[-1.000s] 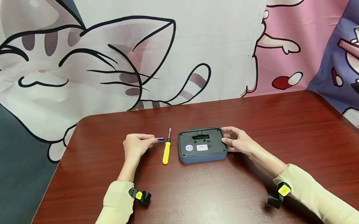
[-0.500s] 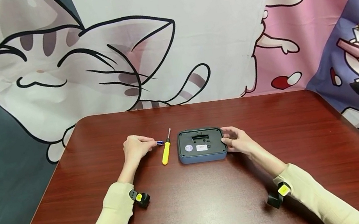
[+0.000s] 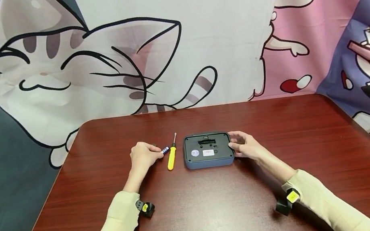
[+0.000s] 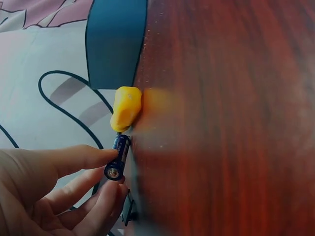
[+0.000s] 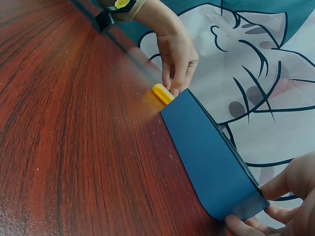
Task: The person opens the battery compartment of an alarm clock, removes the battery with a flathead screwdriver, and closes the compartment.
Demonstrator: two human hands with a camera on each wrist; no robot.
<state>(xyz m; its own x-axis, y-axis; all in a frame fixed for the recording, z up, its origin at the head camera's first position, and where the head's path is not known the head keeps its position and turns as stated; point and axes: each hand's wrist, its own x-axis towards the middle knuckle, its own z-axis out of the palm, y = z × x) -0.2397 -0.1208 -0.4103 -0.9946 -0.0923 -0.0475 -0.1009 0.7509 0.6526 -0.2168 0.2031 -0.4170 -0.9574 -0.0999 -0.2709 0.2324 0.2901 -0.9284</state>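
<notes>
My left hand (image 3: pixel 144 155) pinches a small blue battery (image 3: pixel 165 150) between thumb and fingers, just above or at the tabletop. In the left wrist view the battery (image 4: pixel 118 156) shows one metal end turned to the camera. Close on its right lies a screwdriver (image 3: pixel 172 157) with a yellow handle, shaft pointing away. A blue-grey box-shaped device (image 3: pixel 209 162) lies with its black back up, a narrow open slot (image 3: pixel 206 141) in it. My right hand (image 3: pixel 246 146) grips the device's right end, thumb near the top edge and fingers along the side.
A small dark piece (image 4: pixel 129 208) lies by the left fingers, mostly hidden; its kind is unclear. The brown wooden table (image 3: pixel 202 219) ends at a back edge against a cartoon-printed cloth (image 3: pixel 230 34). Each wrist wears a small camera.
My left hand has drawn slightly down towards the body, and the battery has turned from nearly level to slanted. The right hand and the device have stayed where they were.
</notes>
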